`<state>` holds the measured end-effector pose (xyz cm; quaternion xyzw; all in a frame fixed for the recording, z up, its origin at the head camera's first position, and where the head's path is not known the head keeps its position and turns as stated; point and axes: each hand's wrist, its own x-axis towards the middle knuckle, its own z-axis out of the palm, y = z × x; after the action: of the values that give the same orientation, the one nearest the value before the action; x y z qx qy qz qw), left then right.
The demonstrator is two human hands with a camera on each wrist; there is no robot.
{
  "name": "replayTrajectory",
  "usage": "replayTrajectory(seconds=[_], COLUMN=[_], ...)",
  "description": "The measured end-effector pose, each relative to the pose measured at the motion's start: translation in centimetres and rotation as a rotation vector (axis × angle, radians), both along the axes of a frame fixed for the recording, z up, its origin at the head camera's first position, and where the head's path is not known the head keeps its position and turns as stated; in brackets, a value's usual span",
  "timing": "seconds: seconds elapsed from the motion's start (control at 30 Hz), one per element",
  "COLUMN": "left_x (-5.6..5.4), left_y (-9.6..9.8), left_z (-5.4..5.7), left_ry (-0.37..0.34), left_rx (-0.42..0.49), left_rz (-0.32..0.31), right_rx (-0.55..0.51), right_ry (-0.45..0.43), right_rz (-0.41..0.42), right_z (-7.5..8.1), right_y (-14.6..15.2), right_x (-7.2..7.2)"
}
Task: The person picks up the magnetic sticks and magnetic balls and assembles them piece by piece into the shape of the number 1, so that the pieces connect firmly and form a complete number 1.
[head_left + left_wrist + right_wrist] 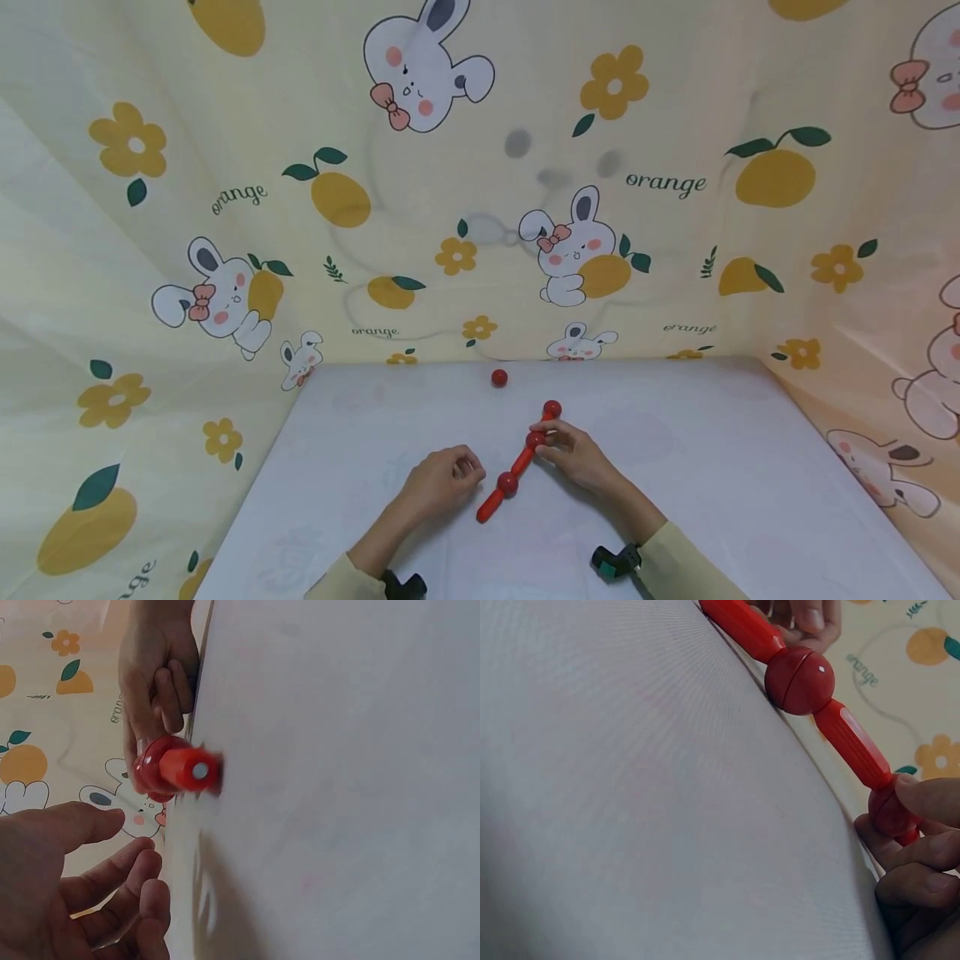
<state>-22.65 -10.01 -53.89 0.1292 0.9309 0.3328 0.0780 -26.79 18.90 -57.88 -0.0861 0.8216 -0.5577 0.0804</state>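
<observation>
A chain of red balls and rods (522, 461) lies slantwise on the white table, its near end a rod (491, 507) with a small silvery disc at the tip, as the left wrist view shows. My right hand (577, 456) pinches a red ball (889, 813) in the chain between thumb and fingers. Beyond that hand, another red ball (552, 408) ends the chain. The ball nearer me (799, 680) joins two rods and touches neither hand. To the left of the chain, apart from it, my left hand (444, 482) holds nothing, its fingers loosely bent.
A single loose red ball (499, 378) sits near the back edge of the white table (360, 425). A printed cloth (480, 167) with rabbits and oranges stands behind the table and along its sides.
</observation>
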Motion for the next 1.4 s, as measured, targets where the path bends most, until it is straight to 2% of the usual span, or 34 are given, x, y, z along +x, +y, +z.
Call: replayTrajectory(seconds=[0.4, 0.57, 1.0, 1.4], left_x=[-2.8, -4.2, -7.8, -10.2], left_y=[-0.1, -0.1, 0.7, 1.3], left_z=[1.4, 1.7, 2.1, 1.5], left_ry=[0.033, 0.078, 0.142, 0.176], left_rx=[0.009, 0.001, -0.007, -0.009], left_rz=[0.007, -0.002, -0.003, 0.008], right_rx=[-0.005, 0.007, 0.032, 0.016], right_ry=[0.008, -0.007, -0.039, -0.041], right_rz=[0.006, -0.007, -0.057, -0.055], right_z=[-0.3, -0.2, -0.3, -0.2], right_y=[0.0, -0.2, -0.4, -0.5], right_x=[-0.1, -0.1, 0.0, -0.1])
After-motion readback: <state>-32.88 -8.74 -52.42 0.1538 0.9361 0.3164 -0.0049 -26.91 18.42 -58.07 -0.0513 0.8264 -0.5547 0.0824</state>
